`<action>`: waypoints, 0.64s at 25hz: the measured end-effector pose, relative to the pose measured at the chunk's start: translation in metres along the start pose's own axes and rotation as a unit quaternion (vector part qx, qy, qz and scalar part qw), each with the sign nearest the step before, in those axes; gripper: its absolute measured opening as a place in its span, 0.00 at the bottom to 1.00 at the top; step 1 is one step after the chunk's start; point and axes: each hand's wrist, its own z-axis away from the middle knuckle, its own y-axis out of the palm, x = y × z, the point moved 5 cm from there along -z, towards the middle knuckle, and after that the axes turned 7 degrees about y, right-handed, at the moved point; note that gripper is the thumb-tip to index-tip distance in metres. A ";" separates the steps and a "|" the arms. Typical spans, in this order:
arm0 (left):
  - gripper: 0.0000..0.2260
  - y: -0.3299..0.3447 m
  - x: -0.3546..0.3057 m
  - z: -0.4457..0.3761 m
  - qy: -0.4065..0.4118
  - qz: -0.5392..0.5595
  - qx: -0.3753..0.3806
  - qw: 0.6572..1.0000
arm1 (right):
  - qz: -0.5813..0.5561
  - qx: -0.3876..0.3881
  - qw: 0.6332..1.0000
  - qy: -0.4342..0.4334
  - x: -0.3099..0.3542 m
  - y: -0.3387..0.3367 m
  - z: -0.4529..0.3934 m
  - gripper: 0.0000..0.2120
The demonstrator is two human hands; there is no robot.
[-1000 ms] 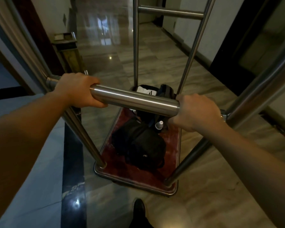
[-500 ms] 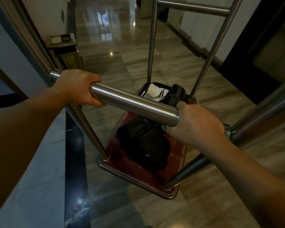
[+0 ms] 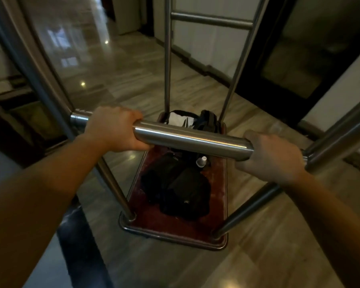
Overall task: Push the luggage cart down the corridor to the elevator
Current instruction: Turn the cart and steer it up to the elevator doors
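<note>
Luggage cart (image 3: 175, 227) rolled farther down corridor, dark doorway (image 3: 295, 59) now alongside on right

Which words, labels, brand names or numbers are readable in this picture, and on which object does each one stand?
None can be read.
Black backpack: a small pale mark near its lower front, too small and blurred to read.
Bottle: no legible label.
White item in the open bag: no legible print.
</note>
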 end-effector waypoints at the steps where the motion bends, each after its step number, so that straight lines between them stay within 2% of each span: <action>1: 0.25 0.004 0.012 -0.006 0.009 -0.001 -0.004 1.000 | -0.014 0.012 1.000 0.016 0.008 0.001 -0.008 0.17; 6: 0.24 0.026 0.075 -0.043 0.057 0.008 -0.003 0.998 | -0.034 0.033 0.996 0.075 0.046 0.005 -0.060 0.19; 16: 0.24 0.070 0.201 -0.131 0.082 0.026 0.003 0.996 | -0.016 0.011 0.995 0.095 0.106 0.030 -0.176 0.23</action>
